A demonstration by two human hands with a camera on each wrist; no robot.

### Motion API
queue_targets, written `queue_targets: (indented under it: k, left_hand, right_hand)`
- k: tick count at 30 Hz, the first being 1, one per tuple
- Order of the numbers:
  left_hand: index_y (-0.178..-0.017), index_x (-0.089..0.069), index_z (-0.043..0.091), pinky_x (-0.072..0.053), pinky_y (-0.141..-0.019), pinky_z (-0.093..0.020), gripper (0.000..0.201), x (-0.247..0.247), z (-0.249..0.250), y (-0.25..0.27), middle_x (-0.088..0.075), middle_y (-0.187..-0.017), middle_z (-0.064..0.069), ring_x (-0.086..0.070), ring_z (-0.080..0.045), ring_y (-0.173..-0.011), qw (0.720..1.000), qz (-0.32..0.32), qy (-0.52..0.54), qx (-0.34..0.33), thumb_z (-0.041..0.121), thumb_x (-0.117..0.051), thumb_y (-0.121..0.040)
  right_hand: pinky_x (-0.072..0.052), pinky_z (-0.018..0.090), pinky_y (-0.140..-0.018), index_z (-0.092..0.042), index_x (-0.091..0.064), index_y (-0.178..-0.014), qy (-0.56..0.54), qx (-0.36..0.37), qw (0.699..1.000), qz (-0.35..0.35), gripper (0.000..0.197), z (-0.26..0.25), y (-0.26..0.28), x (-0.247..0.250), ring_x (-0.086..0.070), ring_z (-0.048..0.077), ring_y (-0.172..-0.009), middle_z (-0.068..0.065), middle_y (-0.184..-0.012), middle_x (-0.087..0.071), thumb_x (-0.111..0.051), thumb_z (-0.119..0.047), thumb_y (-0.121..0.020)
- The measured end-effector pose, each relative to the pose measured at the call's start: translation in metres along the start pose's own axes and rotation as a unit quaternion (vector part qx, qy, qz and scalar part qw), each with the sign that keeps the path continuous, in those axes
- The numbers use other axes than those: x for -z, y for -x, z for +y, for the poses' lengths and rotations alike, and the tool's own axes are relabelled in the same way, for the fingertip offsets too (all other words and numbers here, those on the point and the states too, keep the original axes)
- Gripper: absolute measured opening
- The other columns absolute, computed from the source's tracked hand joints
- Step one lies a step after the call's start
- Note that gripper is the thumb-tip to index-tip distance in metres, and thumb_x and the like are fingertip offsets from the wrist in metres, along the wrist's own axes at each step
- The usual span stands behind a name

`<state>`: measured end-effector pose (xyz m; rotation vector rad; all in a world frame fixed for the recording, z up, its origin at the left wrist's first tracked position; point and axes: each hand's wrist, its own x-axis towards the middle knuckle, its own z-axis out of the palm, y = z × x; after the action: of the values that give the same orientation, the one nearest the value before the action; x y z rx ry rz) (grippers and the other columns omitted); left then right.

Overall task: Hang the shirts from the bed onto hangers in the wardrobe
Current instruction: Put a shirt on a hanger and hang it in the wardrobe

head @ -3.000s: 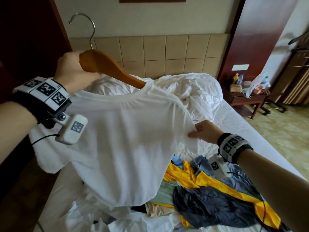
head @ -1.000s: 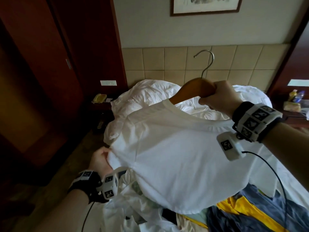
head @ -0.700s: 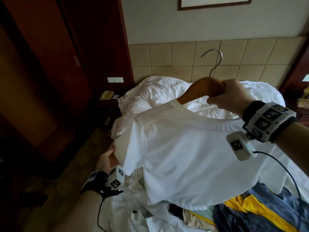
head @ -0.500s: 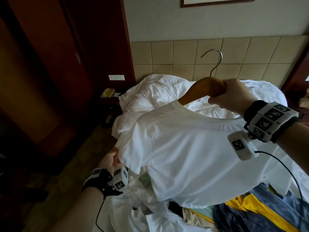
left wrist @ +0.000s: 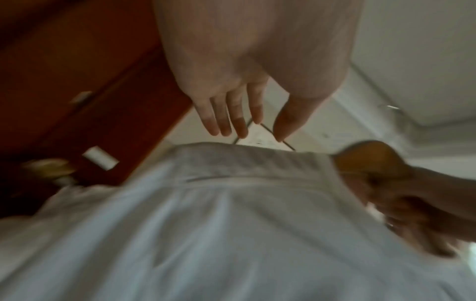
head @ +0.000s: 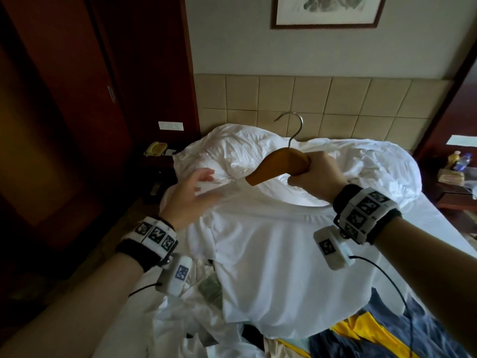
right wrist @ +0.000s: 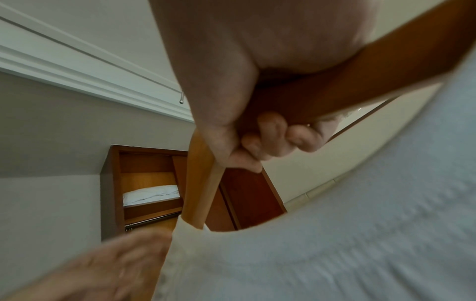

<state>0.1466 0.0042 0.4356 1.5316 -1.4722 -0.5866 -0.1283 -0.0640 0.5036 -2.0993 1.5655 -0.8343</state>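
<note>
The right hand [head: 313, 174] grips the curved wooden hanger [head: 277, 165] carrying a white cotton T-shirt [head: 278, 262] above the bed [head: 426, 223]. The left hand [head: 189, 200], fingers spread and relaxed, hovers at the shirt's shoulder left of the hanger.

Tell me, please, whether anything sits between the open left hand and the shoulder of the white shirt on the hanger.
Nothing visible does. The left hand hovers open right at the white shirt shoulder, fingers straight, with only air between in the left wrist view. The right hand grips the wooden hanger at its centre, clear of that shoulder.
</note>
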Motion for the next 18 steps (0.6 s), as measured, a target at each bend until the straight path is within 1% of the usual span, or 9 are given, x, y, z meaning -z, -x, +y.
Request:
queue_targets:
  k: [2, 4, 5, 6, 9, 11, 13, 15, 18]
  left_hand:
    - [-0.136, -0.05, 0.027, -0.039, -0.093, -0.007, 0.063, -0.017, 0.036, -0.003, -0.054, -0.126, 0.016, -0.044, 0.017, -0.111, 0.989, -0.022, -0.099, -0.105, 0.034, -0.08, -0.081]
    - [-0.141, -0.046, 0.022, -0.041, -0.101, -0.022, 0.068, -0.038, 0.062, -0.003, -0.054, -0.131, 0.005, -0.046, -0.001, -0.121, 0.969, -0.015, -0.185, -0.163, 0.031, -0.078, -0.081]
    - [-0.141, -0.045, 0.021, -0.043, -0.099, -0.027, 0.068, -0.048, 0.071, -0.001, -0.056, -0.131, 0.002, -0.049, -0.01, -0.121, 0.964, 0.006, -0.207, -0.165, 0.031, -0.077, -0.082]
    - [-0.139, -0.046, 0.021, -0.045, -0.095, -0.029, 0.065, -0.056, 0.076, 0.003, -0.058, -0.127, 0.0, -0.053, -0.016, -0.117, 0.964, 0.041, -0.212, -0.153, 0.031, -0.076, -0.082]
    - [-0.128, -0.051, 0.017, -0.051, -0.078, -0.033, 0.051, -0.067, 0.081, 0.014, -0.065, -0.109, 0.0, -0.062, -0.02, -0.1, 0.965, 0.154, -0.19, -0.095, 0.027, -0.075, -0.084]
    - [-0.126, -0.052, 0.014, -0.049, -0.073, -0.034, 0.048, -0.06, 0.079, 0.02, -0.066, -0.103, -0.003, -0.065, -0.025, -0.096, 0.957, 0.189, -0.207, -0.071, 0.019, -0.073, -0.083]
    - [-0.127, -0.051, 0.014, -0.053, -0.076, -0.039, 0.049, -0.043, 0.076, 0.029, -0.066, -0.104, -0.005, -0.065, -0.028, -0.097, 0.951, 0.203, -0.226, -0.05, 0.016, -0.071, -0.082]
    - [-0.123, -0.051, 0.017, -0.055, -0.079, -0.048, 0.047, -0.018, 0.072, 0.042, -0.067, -0.102, -0.004, -0.065, -0.029, -0.095, 0.947, 0.211, -0.239, -0.025, 0.016, -0.071, -0.081]
    - [-0.108, -0.051, 0.02, -0.055, -0.077, -0.049, 0.035, 0.034, 0.065, 0.063, -0.064, -0.088, 0.0, -0.066, -0.029, -0.084, 0.94, 0.246, -0.237, 0.023, 0.016, -0.07, -0.079]
  right_hand:
    - [-0.031, 0.017, -0.045, -0.019, -0.055, -0.06, -0.003, 0.015, 1.0, -0.013, 0.028, -0.004, 0.002, -0.005, -0.048, 0.009, -0.053, -0.005, -0.057, -0.052, -0.079, -0.007, -0.07]
    - [-0.029, 0.016, -0.045, -0.023, -0.053, -0.059, -0.01, 0.033, 0.999, -0.023, 0.032, -0.008, 0.005, -0.012, -0.048, 0.01, -0.054, -0.006, -0.057, -0.051, -0.079, -0.009, -0.07]
    - [-0.029, 0.016, -0.044, -0.023, -0.053, -0.06, -0.011, 0.041, 0.999, -0.028, 0.031, -0.011, 0.006, -0.014, -0.047, 0.01, -0.054, -0.006, -0.058, -0.051, -0.079, -0.01, -0.07]
    - [-0.029, 0.015, -0.043, -0.023, -0.054, -0.062, -0.012, 0.049, 0.998, -0.037, 0.029, -0.015, 0.007, -0.017, -0.047, 0.008, -0.054, -0.006, -0.059, -0.051, -0.079, -0.01, -0.07]
    - [-0.03, 0.013, -0.042, -0.021, -0.055, -0.063, -0.03, 0.079, 0.994, -0.066, 0.027, -0.027, 0.011, -0.023, -0.049, 0.009, -0.055, -0.005, -0.059, -0.052, -0.079, -0.01, -0.071]
    - [-0.031, 0.011, -0.042, -0.025, -0.054, -0.064, -0.051, 0.104, 0.989, -0.087, 0.029, -0.037, 0.013, -0.029, -0.05, 0.009, -0.055, -0.005, -0.061, -0.054, -0.078, -0.01, -0.072]
    - [-0.035, 0.012, -0.043, -0.024, -0.058, -0.071, -0.067, 0.138, 0.981, -0.122, 0.023, -0.05, 0.017, -0.036, -0.053, 0.007, -0.053, -0.005, -0.061, -0.056, -0.076, -0.011, -0.075]
    - [-0.041, 0.019, -0.051, -0.019, -0.062, -0.083, -0.057, 0.184, 0.968, -0.159, 0.014, -0.064, 0.024, -0.042, -0.056, 0.009, -0.057, -0.004, -0.064, -0.059, -0.076, -0.018, -0.079]
    - [-0.039, 0.031, -0.061, -0.008, -0.063, -0.082, -0.011, 0.256, 0.948, -0.19, 0.023, -0.081, 0.029, -0.049, -0.054, 0.018, -0.065, 0.008, -0.072, -0.061, -0.074, -0.028, -0.083]
